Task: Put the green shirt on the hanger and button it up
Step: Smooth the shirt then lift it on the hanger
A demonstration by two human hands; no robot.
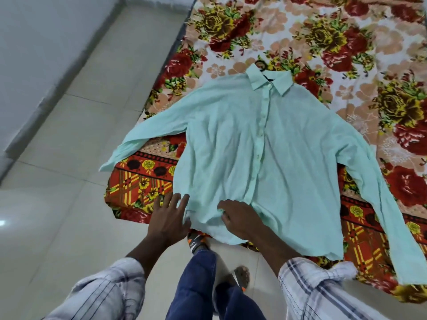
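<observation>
Green shirt [288,172] flat on floral bedspread [346,65], frame centre; hanger hook [261,64] pokes past collar. Left hand [169,219] spread, fingers touching lower-left hem. Right hand [239,219] curled, pinching hem by placket [260,144]. Probably bottom button: hold hem taut, align edges, avoid tugging downward.

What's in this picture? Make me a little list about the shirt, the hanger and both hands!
green shirt: flat on the flowery bedsheet, front up, sleeves spread
front: looks buttoned
hanger: only its dark hook shows above the collar
left hand: straight fingers touch the hem
right hand: curled fingers pinch the hem
</observation>
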